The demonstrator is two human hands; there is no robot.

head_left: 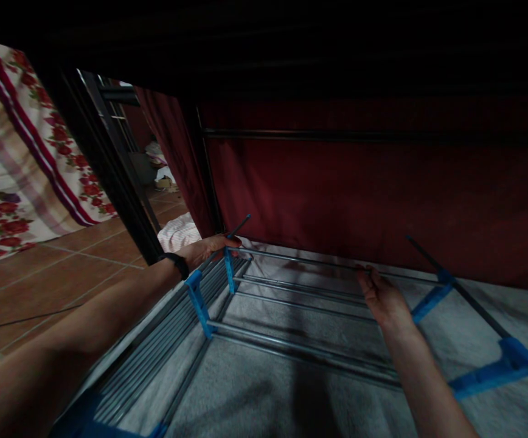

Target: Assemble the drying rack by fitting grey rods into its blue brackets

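A partly assembled shoe rack [300, 345] of thin grey metal tubes lies on a pale sheet, its tubes joined by blue plastic brackets. At its far left corner, my left hand [218, 244] is closed around the frame beside a blue bracket [229, 271]; a short tube end sticks up past the fingers. My right hand [381, 297] grips the far long tube [300, 258], fingers curled over it. Near the right side, two more blue brackets [496, 368] sit on a dark side tube [480, 308]. Several parallel tubes [149, 347] run along the left side.
The pale sheet [246, 389] covers the surface under the rack. A dark frame post [109, 164] stands at left, with a dark beam overhead. Red cloth [337, 194] hangs behind. Beyond the post are a tiled floor [95, 252] and a floral curtain [40, 164].
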